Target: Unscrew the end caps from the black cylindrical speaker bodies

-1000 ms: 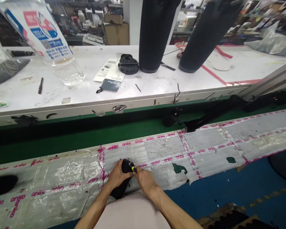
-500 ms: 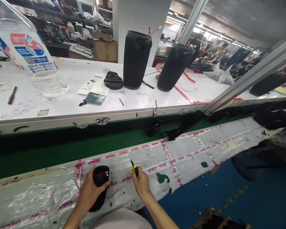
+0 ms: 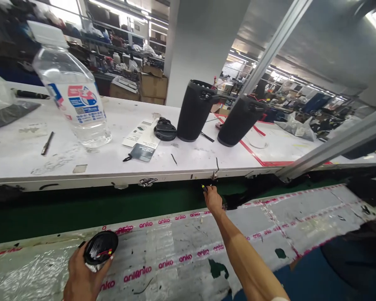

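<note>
My left hand [image 3: 87, 269] is wrapped around a black cylindrical speaker [image 3: 100, 246] above the plastic-covered bench [image 3: 175, 234]. Its round end faces up at a tilt, and red and yellow wire ends show there. Out at the white table's [image 3: 119, 163] front edge, my right hand [image 3: 213, 200] is closed on what looks like a black-and-yellow utility knife [image 3: 204, 188], its tip pointing left. Most of the knife is hidden by the fingers. On the table stand two more black speakers [image 3: 196, 113] [image 3: 240, 121], beside a black round cap [image 3: 165, 129].
A water bottle [image 3: 84, 104] and a dark pen-like tool [image 3: 47, 143] are on the table at left. Printed cards [image 3: 143, 151] lie near the cap. A slanted metal post [image 3: 329, 146] rises at right. A green strip [image 3: 81, 209] separates table and bench.
My right hand has reached forward, away from the speaker, to the table's edge with the knife. My left hand has shifted left with the speaker, its end now tipped more toward view. The camera view has tilted up.
</note>
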The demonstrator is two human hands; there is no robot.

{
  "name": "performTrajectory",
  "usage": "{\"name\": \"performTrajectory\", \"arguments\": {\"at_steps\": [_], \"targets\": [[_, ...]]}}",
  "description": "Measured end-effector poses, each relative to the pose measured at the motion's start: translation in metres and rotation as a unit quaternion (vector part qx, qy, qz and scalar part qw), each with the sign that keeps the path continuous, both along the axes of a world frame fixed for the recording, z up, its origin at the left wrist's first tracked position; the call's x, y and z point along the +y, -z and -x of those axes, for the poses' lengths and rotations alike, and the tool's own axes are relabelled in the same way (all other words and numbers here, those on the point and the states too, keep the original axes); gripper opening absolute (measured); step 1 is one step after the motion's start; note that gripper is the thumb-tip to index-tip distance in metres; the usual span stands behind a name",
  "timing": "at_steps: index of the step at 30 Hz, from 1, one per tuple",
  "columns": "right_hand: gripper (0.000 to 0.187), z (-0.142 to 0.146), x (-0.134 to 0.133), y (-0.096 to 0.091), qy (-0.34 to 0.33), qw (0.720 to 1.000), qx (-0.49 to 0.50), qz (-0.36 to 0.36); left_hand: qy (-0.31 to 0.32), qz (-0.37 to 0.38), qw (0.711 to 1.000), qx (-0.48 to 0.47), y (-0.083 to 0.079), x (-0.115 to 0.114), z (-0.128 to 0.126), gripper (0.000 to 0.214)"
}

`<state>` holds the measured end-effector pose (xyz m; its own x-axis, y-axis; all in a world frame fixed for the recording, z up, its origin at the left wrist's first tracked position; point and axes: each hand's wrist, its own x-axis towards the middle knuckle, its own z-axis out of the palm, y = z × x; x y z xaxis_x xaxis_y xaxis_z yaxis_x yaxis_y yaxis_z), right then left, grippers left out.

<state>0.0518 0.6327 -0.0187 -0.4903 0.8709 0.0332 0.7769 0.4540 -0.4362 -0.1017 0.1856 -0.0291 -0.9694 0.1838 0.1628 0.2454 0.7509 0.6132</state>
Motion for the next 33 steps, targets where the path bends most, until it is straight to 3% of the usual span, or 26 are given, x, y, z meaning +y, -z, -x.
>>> {"name": "performTrajectory", "arguments": {"at_steps": [5, 9, 11, 13, 15, 18, 20, 22, 26, 33], "targets": [[0.026, -0.012, -0.012, -0.006, -0.015, 0.999, 0.039, 0.02, -0.052, 0.027, 0.998, -0.008, -0.033, 0.0, -0.019, 0.098], [0.038, -0.049, -0.047, -0.022, -0.039, 0.992, 0.091, 0.084, -0.058, 0.035, 0.993, 0.095, -0.057, -0.004, -0.042, 0.076], [0.045, -0.068, -0.074, -0.032, -0.058, 0.977, 0.125, 0.163, -0.005, 0.018, 0.995, 0.102, -0.071, 0.004, -0.053, 0.061], [0.045, -0.083, -0.103, -0.044, -0.093, 0.924, 0.199, 0.314, 0.092, -0.011, 0.996, 0.015, -0.086, 0.021, -0.063, 0.053], [0.043, -0.091, -0.132, -0.055, -0.134, 0.863, 0.248, 0.419, 0.209, -0.054, 0.963, -0.16, -0.101, 0.042, -0.068, 0.052], [0.041, -0.095, -0.168, -0.067, -0.195, 0.793, 0.275, 0.507, 0.356, -0.098, 0.848, -0.381, -0.12, 0.07, -0.07, 0.069], [0.043, -0.096, -0.186, -0.073, -0.214, 0.767, 0.279, 0.536, 0.42, -0.108, 0.79, -0.434, -0.129, 0.082, -0.07, 0.075], [0.047, -0.098, -0.199, -0.077, -0.221, 0.756, 0.277, 0.55, 0.451, -0.126, 0.757, -0.456, -0.135, 0.086, -0.074, 0.078], [0.043, -0.102, -0.214, -0.082, -0.234, 0.744, 0.276, 0.562, 0.448, -0.157, 0.726, -0.497, -0.142, 0.079, -0.087, 0.07], [0.041, -0.104, -0.227, -0.086, -0.239, 0.731, 0.281, 0.574, 0.392, -0.185, 0.722, -0.539, -0.135, 0.056, -0.098, 0.066]]}}
